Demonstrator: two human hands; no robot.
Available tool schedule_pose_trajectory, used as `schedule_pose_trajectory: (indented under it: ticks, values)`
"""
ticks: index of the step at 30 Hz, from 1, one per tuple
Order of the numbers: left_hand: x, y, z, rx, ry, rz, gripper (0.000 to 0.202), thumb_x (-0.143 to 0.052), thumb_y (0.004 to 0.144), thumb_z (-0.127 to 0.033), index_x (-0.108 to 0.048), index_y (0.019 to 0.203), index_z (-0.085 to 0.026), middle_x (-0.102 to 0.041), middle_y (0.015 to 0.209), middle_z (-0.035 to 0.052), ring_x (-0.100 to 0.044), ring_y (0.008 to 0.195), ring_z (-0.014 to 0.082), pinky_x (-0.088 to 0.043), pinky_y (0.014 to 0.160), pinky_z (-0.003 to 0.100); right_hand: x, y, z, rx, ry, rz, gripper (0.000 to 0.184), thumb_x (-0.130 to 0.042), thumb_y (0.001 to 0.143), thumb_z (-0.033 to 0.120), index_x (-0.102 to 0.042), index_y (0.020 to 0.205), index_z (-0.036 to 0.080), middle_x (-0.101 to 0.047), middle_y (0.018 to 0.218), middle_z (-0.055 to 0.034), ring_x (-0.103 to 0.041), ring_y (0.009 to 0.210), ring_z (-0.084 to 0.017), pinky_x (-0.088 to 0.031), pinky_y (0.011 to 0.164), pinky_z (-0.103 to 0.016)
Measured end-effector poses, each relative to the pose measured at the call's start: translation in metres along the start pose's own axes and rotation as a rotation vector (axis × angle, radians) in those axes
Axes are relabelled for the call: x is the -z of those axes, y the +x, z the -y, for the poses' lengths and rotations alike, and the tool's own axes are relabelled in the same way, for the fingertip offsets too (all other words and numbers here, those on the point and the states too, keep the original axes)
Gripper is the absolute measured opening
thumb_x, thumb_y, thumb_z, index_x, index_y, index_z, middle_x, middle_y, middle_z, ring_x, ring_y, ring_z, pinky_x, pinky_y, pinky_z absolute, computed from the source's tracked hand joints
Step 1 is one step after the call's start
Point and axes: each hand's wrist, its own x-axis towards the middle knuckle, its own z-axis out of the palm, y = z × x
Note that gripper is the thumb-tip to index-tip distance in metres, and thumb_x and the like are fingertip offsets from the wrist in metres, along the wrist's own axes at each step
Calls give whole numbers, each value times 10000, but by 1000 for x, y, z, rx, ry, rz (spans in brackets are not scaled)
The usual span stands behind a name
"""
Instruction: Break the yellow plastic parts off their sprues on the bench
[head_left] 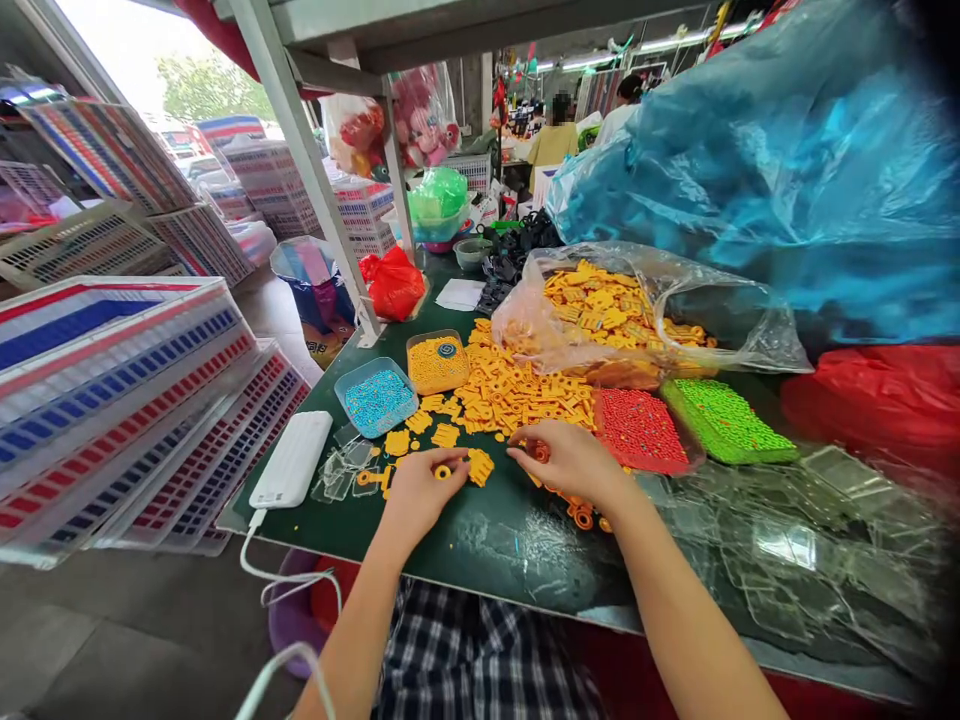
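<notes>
My left hand [421, 487] rests on the dark green table [480, 520], its fingers pinched on a small orange ring piece [442, 471]. My right hand [570, 460] lies palm down with fingers curled beside the heap of yellow plastic pieces [510, 390]; whatever it holds is hidden. Several orange ring pieces [581, 517] lie under and near its wrist. A yellow piece [480, 466] sits between both hands.
Trays of blue [376, 398], yellow [437, 362], red [639, 430] and green [724, 420] beads ring the heap. A clear bag of yellow pieces [622, 310], a white power bank [292, 458], clear plastic lids [787, 540] and stacked baskets [127, 400] surround the table. People work far behind.
</notes>
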Motion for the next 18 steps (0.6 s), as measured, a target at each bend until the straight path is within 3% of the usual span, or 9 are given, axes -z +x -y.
schedule_pose_trajectory:
  ticks: [2,5,8,10,14,18]
  values:
    - [-10,-7,4,11,-41,37,329,-596,801,-369,-753,1028,-190,-767,869,26,-696,909,243,-503,863,322,3,-3,6,-55,-13,102,210,-608,851,371,-718,946,220,-699,763,-17,-630,716,-174,-389,624,-269]
    - [-12,-9,7,4,-28,31,359,-571,832,-457,-750,1002,-197,-742,788,19,-685,812,227,-501,772,315,4,-6,12,-47,-29,167,273,-662,814,388,-712,1018,212,-692,747,-10,-610,668,-159,-353,578,-261]
    - [-6,0,10,-29,-110,-1,495,-474,879,-576,-733,971,-163,-604,589,-7,-589,593,165,-453,591,264,0,-7,14,-6,-60,189,407,-708,777,473,-690,1094,218,-690,756,-11,-612,674,-174,-342,568,-269]
    - [-5,8,12,-61,-201,14,562,-410,901,-607,-711,1010,-145,-522,563,-21,-529,559,142,-426,547,244,-4,-7,16,12,-103,191,473,-729,756,508,-675,1116,207,-695,795,-27,-626,727,-198,-351,587,-278]
    - [-15,17,15,-95,-240,72,519,-336,958,-532,-672,1091,-160,-560,714,10,-559,705,151,-476,678,263,-11,-5,20,36,-163,167,397,-742,758,496,-664,994,186,-693,893,-62,-627,825,-222,-355,624,-284]
    - [-26,17,14,-102,-207,11,413,-323,993,-419,-581,1219,-189,-589,854,28,-576,825,164,-484,780,283,-15,-3,23,32,-147,171,311,-747,773,432,-622,913,184,-672,893,-48,-605,819,-203,-337,624,-277]
